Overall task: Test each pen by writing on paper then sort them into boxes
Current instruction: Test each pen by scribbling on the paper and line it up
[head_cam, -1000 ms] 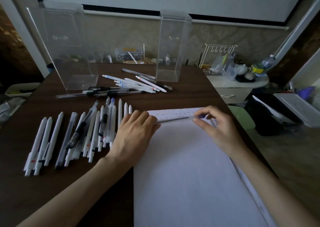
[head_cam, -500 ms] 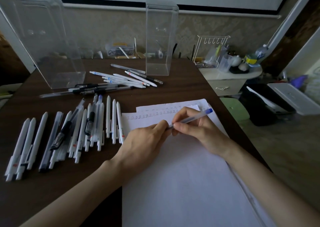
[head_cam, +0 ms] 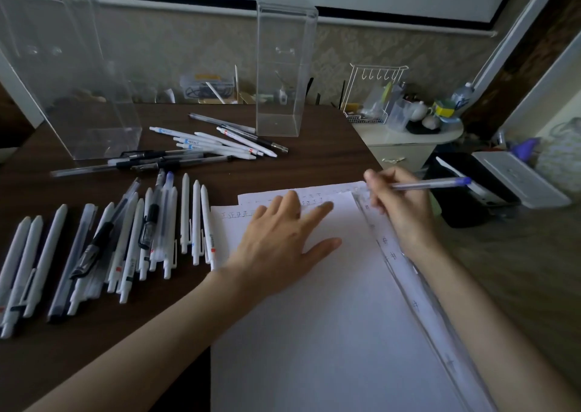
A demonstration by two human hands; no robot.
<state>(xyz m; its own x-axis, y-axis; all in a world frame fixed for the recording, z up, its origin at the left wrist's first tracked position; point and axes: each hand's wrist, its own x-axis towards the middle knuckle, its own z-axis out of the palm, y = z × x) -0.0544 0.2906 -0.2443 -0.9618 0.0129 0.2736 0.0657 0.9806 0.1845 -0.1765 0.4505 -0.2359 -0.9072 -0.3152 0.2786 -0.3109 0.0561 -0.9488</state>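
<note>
White paper sheets [head_cam: 330, 317] at 6 o'clock. L hand [head_cam: 276, 238] lies flat on them, fingers spread, covering part of written marks. R hand [head_cam: 396, 204], 2 o'clock, pinches blue-capped pen [head_cam: 430, 185]; its tip hidden in fingers. Pen rows [head_cam: 125, 238] at 9. Clear tall box [head_cam: 283, 72] at 12; wide box [head_cam: 72, 90] at 11, cut off.

the paper [head_cam: 330, 333] lies on the counter [head_cam: 320, 163] at its right side, with a row of pens [head_cam: 125, 238] to its left. behind them lie 2 more pen clusters [head_cam: 220, 142], and 2 boxes [head_cam: 284, 65] stand at the back.
</note>
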